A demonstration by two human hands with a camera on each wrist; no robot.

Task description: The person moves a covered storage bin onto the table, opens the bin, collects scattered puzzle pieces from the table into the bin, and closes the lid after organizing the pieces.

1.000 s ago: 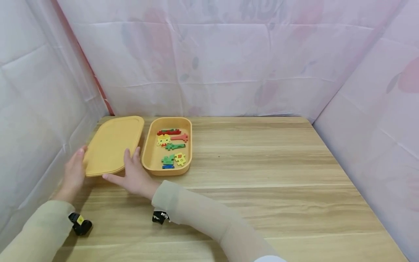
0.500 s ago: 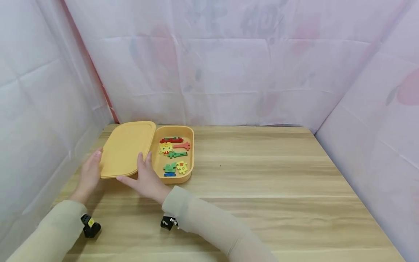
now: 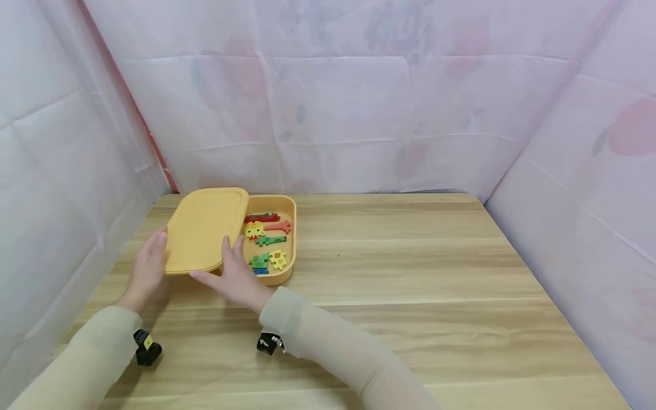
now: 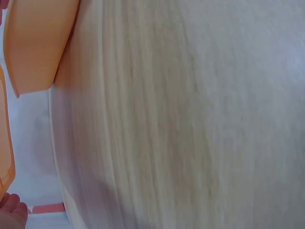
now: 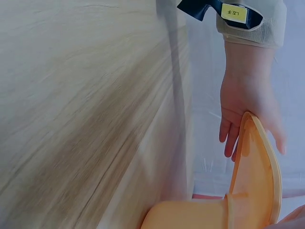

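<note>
**Op A:** Progress check: how far is the lid [image 3: 205,230] over the box [image 3: 285,239]?

**Op B:** Partly, I judge. It overlaps the box's left rim, left of centre in the head view; the puzzle pieces [image 3: 266,242] remain uncovered.

**Op A:** Grip?

**Op B:** My left hand [image 3: 146,272] curls on the lid's left edge, my right hand [image 3: 233,279] pinches its near right corner. Sliding it across and seating it remains. Both sit on the worktop [image 3: 410,285].
</note>
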